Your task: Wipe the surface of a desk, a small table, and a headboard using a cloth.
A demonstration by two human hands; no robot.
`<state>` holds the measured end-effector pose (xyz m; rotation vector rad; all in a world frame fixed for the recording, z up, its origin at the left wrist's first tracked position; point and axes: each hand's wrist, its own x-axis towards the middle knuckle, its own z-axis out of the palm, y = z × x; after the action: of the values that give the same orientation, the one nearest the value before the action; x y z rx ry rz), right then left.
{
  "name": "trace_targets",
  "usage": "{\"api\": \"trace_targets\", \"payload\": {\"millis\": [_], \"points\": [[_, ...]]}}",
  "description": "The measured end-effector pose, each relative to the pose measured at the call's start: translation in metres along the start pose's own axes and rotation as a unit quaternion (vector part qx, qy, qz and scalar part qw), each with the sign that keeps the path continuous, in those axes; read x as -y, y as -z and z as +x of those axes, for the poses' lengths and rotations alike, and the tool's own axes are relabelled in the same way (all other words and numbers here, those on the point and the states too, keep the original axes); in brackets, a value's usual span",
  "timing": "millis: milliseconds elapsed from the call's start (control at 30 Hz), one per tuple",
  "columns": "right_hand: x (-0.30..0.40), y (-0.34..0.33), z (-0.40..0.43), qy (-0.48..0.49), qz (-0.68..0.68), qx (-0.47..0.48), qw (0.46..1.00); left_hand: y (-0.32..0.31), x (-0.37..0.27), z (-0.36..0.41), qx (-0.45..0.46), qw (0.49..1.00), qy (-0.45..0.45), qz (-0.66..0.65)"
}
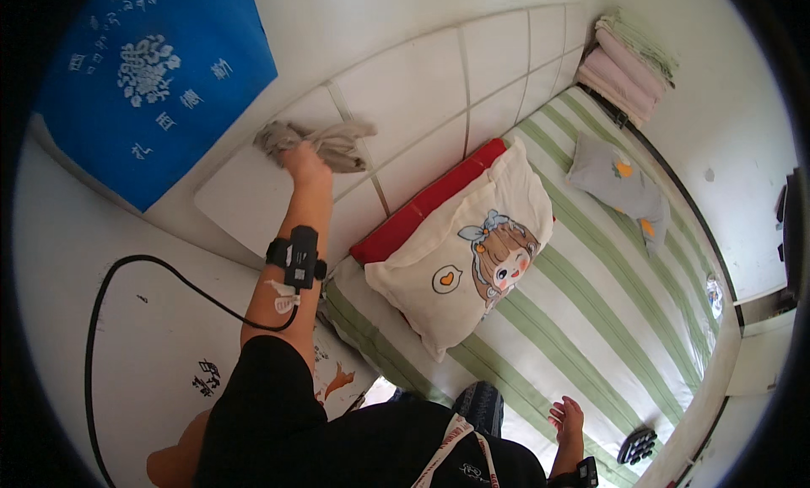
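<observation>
My left hand [305,163] reaches up and presses a crumpled grey-brown cloth [338,147] onto the top of the padded white headboard [405,86], near its left end. My fingers are partly hidden by the folds. At the lower right, my right hand [567,418] hangs above the striped bedding with its fingers loosely curled and apart, holding nothing. Below the headboard lies a cream pillow [436,285] printed with a cartoon girl. Part of a red pillow [430,200] shows behind it.
Green-and-white striped bedding [588,285] covers the bed. On it lie a small grey pillow [610,171], folded bedding [623,70] at the far corner and a black object [637,445]. A blue poster [158,127] with writing hangs at left. A black cable [95,336] loops from my left forearm.
</observation>
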<state>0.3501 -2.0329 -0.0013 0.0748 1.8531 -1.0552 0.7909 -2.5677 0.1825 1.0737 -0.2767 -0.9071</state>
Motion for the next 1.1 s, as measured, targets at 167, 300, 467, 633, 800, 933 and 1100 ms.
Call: {"api": "trace_targets", "payload": {"millis": [167, 300, 467, 633, 800, 933, 1100], "points": [[0.094, -0.07, 0.053, 0.03, -0.005, 0.125, 0.992, -0.057, -0.017, -0.038, 0.122, 0.991, 0.049, -0.028], [0.245, -0.232, 0.062, 0.116, -0.025, 0.434, 0.893, -0.092, 0.008, -0.084, 0.246, 0.965, 0.084, -0.024], [0.352, -0.407, -0.015, 0.103, 0.088, 0.65, 0.747, -0.11, 0.043, -0.107, 0.403, 0.906, 0.055, 0.122], [0.399, -0.476, -0.023, 0.075, 0.155, 0.632, 0.755, -0.132, 0.023, -0.078, 0.539, 0.668, -0.126, 0.498], [0.463, -0.51, -0.003, 0.444, 0.06, 0.433, 0.783, -0.124, -0.02, -0.004, 0.272, 0.538, -0.503, 0.619], [0.508, -0.516, -0.009, 0.666, -0.032, 0.318, 0.674, -0.13, -0.013, 0.032, 0.315, 0.288, -0.581, 0.693], [0.496, -0.58, -0.01, 0.857, -0.182, 0.161, 0.454, -0.128, 0.001, 0.076, 0.312, 0.196, -0.599, 0.711]]}}
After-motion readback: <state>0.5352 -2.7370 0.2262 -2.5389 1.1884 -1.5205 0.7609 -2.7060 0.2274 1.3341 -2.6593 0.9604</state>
